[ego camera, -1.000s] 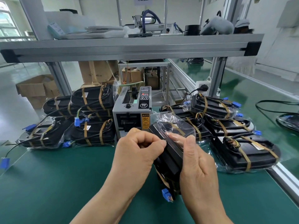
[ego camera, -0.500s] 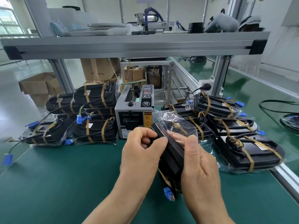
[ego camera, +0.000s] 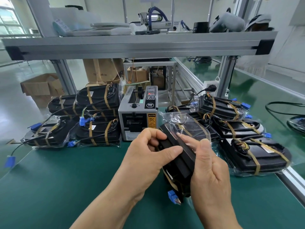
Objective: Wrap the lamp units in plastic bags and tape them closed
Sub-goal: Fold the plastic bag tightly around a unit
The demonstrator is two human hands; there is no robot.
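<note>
The rigid lamp unit (ego camera: 179, 156) is gripped by the left hand (ego camera: 145, 159); its plastic bag (ego camera: 189, 124) (probably slippery) is pinched by the right hand (ego camera: 209, 172).

Open across the green mat (ego camera: 57, 187), near left. Blocked behind by tape dispenser (ego camera: 137, 116), left lamp pile (ego camera: 99, 113) and right lamp pile (ego camera: 231, 123). Capped overhead by shelf beam (ego camera: 132, 45).
</note>
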